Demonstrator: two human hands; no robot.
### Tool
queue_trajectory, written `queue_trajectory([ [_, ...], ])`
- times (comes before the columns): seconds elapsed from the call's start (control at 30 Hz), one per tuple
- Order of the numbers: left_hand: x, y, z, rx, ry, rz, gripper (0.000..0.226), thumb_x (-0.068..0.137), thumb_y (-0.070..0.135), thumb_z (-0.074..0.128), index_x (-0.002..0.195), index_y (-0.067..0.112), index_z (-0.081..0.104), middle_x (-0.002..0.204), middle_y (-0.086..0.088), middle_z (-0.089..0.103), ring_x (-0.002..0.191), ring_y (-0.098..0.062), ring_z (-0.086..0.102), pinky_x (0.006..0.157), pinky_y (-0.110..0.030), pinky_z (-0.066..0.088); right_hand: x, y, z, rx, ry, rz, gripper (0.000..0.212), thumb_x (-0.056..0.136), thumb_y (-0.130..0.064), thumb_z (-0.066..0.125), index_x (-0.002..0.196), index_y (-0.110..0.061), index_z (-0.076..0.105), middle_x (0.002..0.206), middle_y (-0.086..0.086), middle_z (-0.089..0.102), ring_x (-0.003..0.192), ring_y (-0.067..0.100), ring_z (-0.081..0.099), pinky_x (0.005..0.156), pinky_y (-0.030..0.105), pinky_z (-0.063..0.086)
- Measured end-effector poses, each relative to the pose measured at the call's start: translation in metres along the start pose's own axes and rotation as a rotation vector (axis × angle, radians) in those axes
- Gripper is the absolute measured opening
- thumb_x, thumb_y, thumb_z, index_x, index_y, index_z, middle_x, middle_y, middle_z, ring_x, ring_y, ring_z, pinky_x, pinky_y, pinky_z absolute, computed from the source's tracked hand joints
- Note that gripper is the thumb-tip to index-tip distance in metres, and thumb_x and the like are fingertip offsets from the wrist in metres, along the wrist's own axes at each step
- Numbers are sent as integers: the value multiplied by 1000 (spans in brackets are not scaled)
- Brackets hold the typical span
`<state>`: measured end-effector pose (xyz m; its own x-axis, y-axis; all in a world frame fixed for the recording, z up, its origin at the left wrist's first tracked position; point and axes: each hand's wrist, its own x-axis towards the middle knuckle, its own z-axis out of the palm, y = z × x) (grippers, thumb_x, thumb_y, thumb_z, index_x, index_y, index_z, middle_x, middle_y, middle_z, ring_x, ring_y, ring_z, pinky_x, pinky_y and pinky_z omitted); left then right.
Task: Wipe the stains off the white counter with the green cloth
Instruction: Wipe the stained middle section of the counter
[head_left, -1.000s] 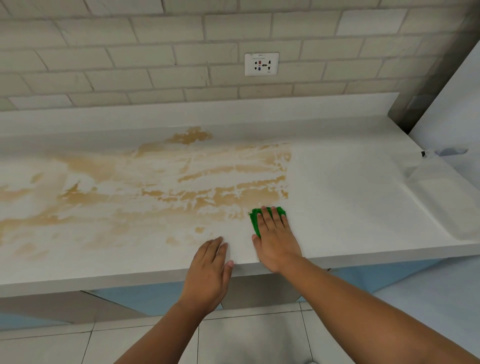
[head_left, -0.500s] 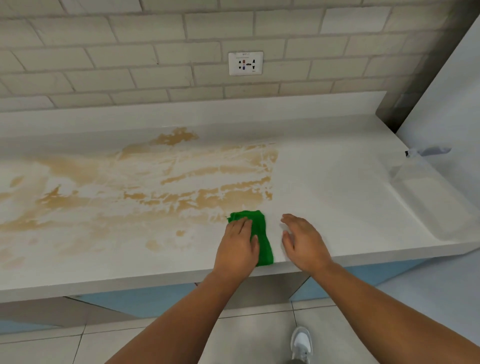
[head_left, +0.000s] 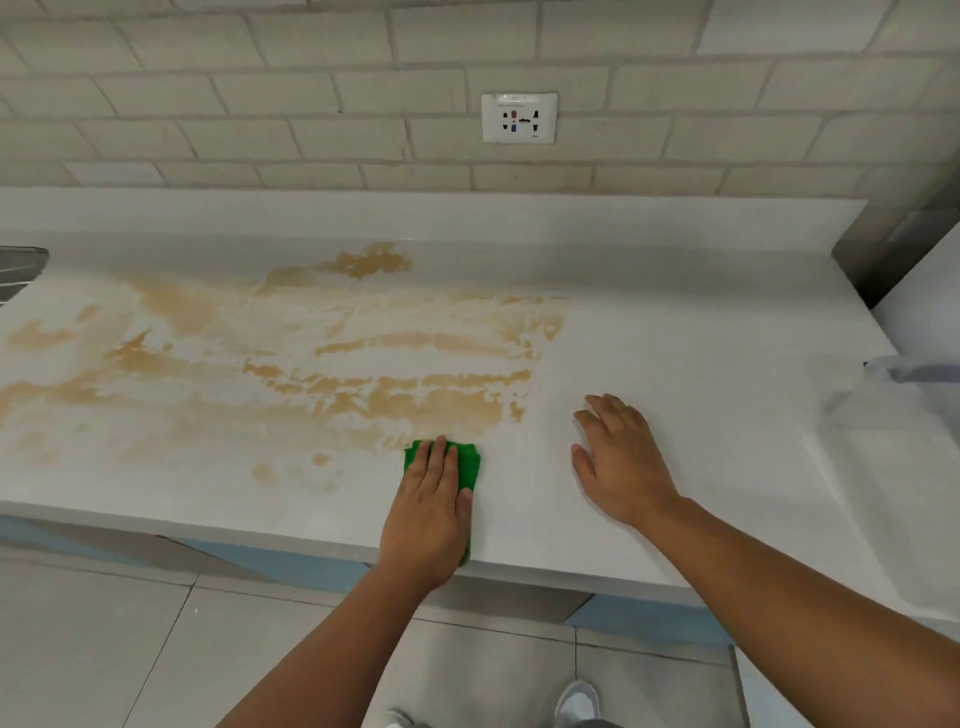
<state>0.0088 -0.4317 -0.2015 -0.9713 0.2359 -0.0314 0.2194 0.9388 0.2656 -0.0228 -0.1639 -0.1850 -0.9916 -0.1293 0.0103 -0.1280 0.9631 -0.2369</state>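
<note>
white tabletop (head_left: 701, 353) with brown stains (head_left: 405, 395), green cloth (head_left: 470, 465) under the left hand (head_left: 428, 514)
the stains run out of view at the left. the left hand lies on the cloth at the near border of the stains, its grip flat with straight fingers, and hides most of it. the right hand (head_left: 623, 462), near it on the clean part, has a loose grip and holds nothing.

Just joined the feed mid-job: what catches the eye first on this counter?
A broad tan-brown smeared stain covers the left and middle of the white counter, while its right part looks clean. The bright green folded cloth lies at the stain's near edge, pressed flat under the left hand; the right hand rests open on the clean stretch beside it.
</note>
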Motion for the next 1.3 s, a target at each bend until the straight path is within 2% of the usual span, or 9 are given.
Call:
queue_trajectory([
  [0.13, 9, -11, -2, 9, 17, -99, 72, 94, 51, -3, 156, 16, 6, 163, 4, -6, 150, -16, -11, 119, -29, -8, 12, 14, -2, -68, -47, -22, 60, 100, -43, 29, 151, -11, 31, 162, 12, 17, 151, 29, 7, 123, 45, 2],
  [0.2, 12, -16, -3, 21, 16, -132, 70, 94, 48, -2, 156, 17, 7, 163, 4, -3, 150, -16, -9, 120, -31, -7, 15, 19, -2, -68, -68, -39, 61, 101, -44, 30, 152, -11, 26, 163, 12, 13, 151, 29, 2, 122, 45, -1],
  [0.33, 17, -25, -9, -9, 36, -217, 63, 98, 39, 8, 156, 13, 11, 164, 0, 1, 151, -19, -4, 121, -34, -3, 16, 25, -3, -46, -34, -72, 68, 95, -48, 19, 150, -10, 33, 160, 10, 26, 151, 27, 10, 122, 47, 7],
  [0.47, 27, -33, -9, -8, 55, -290, 55, 104, 28, 20, 155, 6, 13, 164, -8, 4, 151, -24, -1, 123, -39, 2, 12, 30, 0, -45, -27, -66, 73, 93, -51, 15, 151, -10, 32, 161, 11, 21, 151, 27, 10, 122, 47, 9],
  [0.63, 51, -35, -11, 1, 58, -328, 55, 104, 25, 20, 154, 3, 11, 163, -11, 2, 151, -24, -3, 123, -36, 0, 6, 35, 7, -2, -14, -12, 75, 93, -53, 14, 150, -8, 32, 162, 11, 19, 151, 26, 9, 122, 46, 10],
  [0.77, 75, -32, -11, 20, 42, -302, 55, 104, 26, 18, 154, 4, 9, 163, -10, 1, 151, -23, -5, 123, -36, 0, 7, 37, 11, 0, -14, -23, 75, 94, -52, 13, 151, -7, 31, 162, 10, 19, 151, 25, 10, 123, 43, 10],
  [0.97, 103, -20, -12, -21, 54, -188, 53, 105, 26, 22, 154, 6, 15, 163, -8, 7, 151, -21, 0, 123, -35, 3, 8, 35, 12, -49, -52, -15, 79, 91, -55, 4, 154, -10, 22, 164, 8, 10, 152, 24, 1, 123, 42, 3],
  [1.17, 128, 4, -7, -78, 59, -56, 51, 105, 23, 26, 154, 9, 21, 163, -5, 13, 151, -20, 5, 122, -32, 4, 7, 37, 13, -40, -57, -18, 75, 95, -54, 8, 155, -11, 18, 165, 7, 5, 152, 22, -4, 123, 41, -1],
  [1.3, 133, 22, 0, -106, 69, 14, 49, 106, 24, 26, 153, 12, 24, 162, -2, 15, 150, -17, 8, 122, -28, 4, 7, 37, 13, -28, -48, -19, 74, 96, -54, 9, 154, -10, 20, 164, 7, 8, 152, 22, -2, 123, 42, 1],
])
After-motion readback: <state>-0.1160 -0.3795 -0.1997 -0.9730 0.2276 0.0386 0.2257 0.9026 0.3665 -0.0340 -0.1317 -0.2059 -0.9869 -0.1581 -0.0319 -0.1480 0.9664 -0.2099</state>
